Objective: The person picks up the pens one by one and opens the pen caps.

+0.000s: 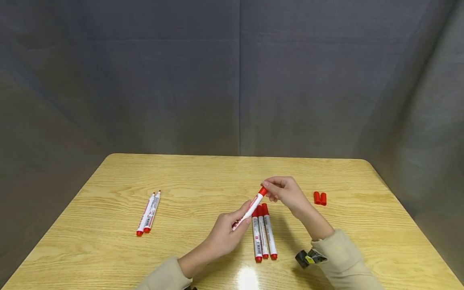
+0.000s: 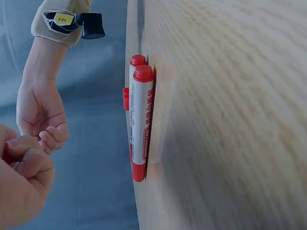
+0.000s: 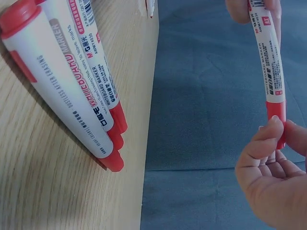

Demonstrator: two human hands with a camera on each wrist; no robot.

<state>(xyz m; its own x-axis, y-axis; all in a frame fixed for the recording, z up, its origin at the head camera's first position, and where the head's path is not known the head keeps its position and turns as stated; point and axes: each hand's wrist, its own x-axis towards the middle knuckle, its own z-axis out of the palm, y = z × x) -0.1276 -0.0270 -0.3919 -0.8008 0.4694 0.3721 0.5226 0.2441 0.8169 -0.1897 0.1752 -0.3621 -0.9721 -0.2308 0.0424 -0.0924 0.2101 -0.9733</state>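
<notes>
With the left hand (image 1: 226, 231) gripping the marker (image 1: 250, 210) barrel firmly, the right hand (image 1: 284, 191), pinching its red cap (image 1: 263, 191), should pull straight along the axis; no twisting sideways.

Three capped markers (image 1: 264, 233) lay right under the raised hands, blocking a straight drop. Two loose caps (image 1: 320, 198) sat to the right, two uncapped markers (image 1: 148, 213) far left; bare table (image 1: 203, 181) lay between.

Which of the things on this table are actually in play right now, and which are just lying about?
In play:
- held marker, barrel gripped by the left hand
- its red cap, pinched by the right hand

Lying about:
- three capped markers
- two uncapped markers
- two loose red caps
- wooden table
</notes>
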